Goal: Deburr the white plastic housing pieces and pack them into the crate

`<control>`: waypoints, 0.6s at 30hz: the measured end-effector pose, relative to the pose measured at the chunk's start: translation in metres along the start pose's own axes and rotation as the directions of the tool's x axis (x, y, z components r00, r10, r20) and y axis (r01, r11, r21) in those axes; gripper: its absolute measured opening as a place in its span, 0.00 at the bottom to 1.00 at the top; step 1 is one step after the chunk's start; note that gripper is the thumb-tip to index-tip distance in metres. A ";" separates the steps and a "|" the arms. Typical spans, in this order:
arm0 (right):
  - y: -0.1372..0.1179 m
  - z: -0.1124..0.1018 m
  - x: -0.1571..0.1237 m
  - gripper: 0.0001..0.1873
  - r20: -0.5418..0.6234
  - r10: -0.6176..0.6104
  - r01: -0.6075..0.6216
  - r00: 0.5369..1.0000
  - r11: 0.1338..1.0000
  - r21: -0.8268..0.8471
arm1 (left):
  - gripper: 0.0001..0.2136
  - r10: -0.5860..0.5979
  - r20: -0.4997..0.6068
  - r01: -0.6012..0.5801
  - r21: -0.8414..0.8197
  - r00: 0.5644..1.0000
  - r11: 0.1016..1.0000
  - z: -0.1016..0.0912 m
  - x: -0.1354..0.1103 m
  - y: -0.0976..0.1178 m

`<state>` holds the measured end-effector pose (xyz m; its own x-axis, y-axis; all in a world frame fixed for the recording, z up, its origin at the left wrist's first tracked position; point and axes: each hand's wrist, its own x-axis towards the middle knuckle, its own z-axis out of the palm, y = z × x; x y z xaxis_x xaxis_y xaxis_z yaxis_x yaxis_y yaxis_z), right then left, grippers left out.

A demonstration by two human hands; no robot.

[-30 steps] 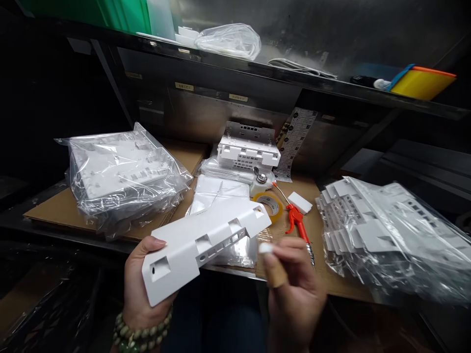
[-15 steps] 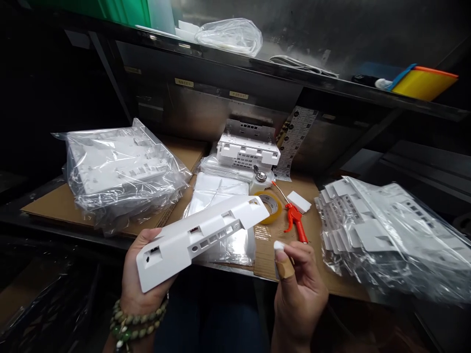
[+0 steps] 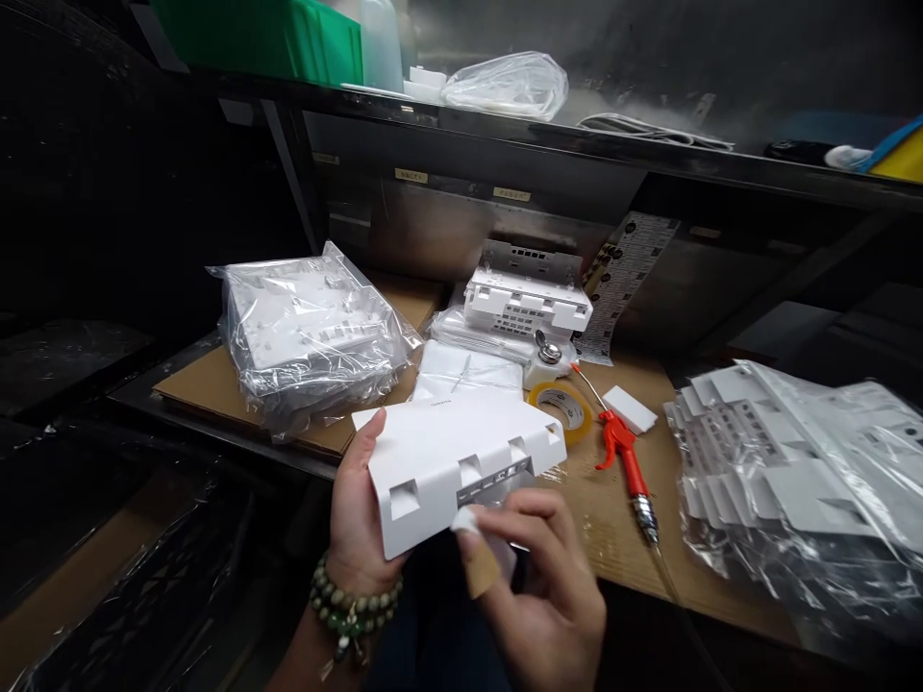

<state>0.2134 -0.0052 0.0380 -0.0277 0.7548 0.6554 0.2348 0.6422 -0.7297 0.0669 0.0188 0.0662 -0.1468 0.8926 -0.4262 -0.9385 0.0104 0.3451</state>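
Note:
My left hand (image 3: 357,524) holds a white plastic cover panel (image 3: 447,452) by its left end, broad face up, slotted edge toward me. A bead bracelet (image 3: 350,615) sits on that wrist. My right hand (image 3: 537,586) is just below the panel's near edge, fingers curled, pinching a small white piece (image 3: 465,521) at a taped fingertip that touches the panel's edge.
Bagged white parts lie at left (image 3: 310,332) and right (image 3: 808,461) on the cardboard-covered bench (image 3: 612,538). A red air blow gun (image 3: 624,459), yellow tape roll (image 3: 561,406), white block (image 3: 629,408) and white housing (image 3: 526,298) lie behind. A shelf (image 3: 577,144) runs overhead.
The view shifted left. My left hand turned the panel so its broad face shows, and my right hand moved left and up to the panel's near edge.

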 end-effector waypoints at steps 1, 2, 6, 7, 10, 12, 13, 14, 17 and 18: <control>-0.005 0.005 0.001 0.10 0.020 -0.032 0.032 0.999 0.999 0.001 | 0.22 -0.015 0.022 0.015 -0.015 1.000 1.000 0.000 0.000 -0.002; -0.009 0.010 0.003 0.10 0.034 -0.057 0.057 0.998 0.998 -0.002 | 0.22 -0.032 0.046 0.034 -0.029 0.998 0.999 0.001 -0.001 -0.004; -0.017 0.023 0.006 0.08 0.051 -0.092 0.093 0.994 0.995 -0.022 | 0.22 -0.035 0.081 0.040 -0.060 0.996 0.997 0.004 -0.004 -0.010; -0.016 0.024 0.006 0.08 0.051 -0.094 0.095 0.994 0.995 -0.029 | 0.21 -0.027 0.075 0.032 -0.064 0.997 0.997 0.005 -0.004 -0.011; -0.014 0.027 0.004 0.08 0.029 -0.098 0.100 0.995 0.993 -0.056 | 0.21 -0.024 0.074 0.030 -0.086 0.997 0.996 0.008 -0.005 -0.012; -0.012 0.028 0.002 0.08 -0.004 -0.104 0.104 0.995 0.993 -0.051 | 0.21 -0.036 0.066 0.042 -0.097 0.997 0.994 0.009 -0.006 -0.013; -0.012 0.029 0.001 0.08 -0.021 -0.108 0.107 0.994 0.993 -0.044 | 0.21 -0.043 0.059 0.048 -0.099 0.997 0.994 0.010 -0.005 -0.013; -0.011 0.030 0.000 0.08 -0.028 -0.111 0.110 0.993 0.993 -0.042 | 0.21 -0.047 0.055 0.053 -0.099 0.997 0.994 0.009 -0.005 -0.014; -0.010 0.031 -0.002 0.09 -0.024 -0.122 0.121 0.992 0.990 -0.067 | 0.22 -0.052 0.067 0.058 -0.090 0.996 0.994 0.008 -0.005 -0.015; -0.010 0.032 -0.003 0.09 -0.022 -0.129 0.127 0.991 0.989 -0.073 | 0.22 -0.054 0.074 0.060 -0.087 0.996 0.994 0.008 -0.005 -0.015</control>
<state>0.1803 -0.0093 0.0372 -0.0362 0.6622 0.7484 0.2997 0.7216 -0.6240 0.0839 0.0178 0.0696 -0.0725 0.9218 -0.3807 -0.9693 0.0247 0.2445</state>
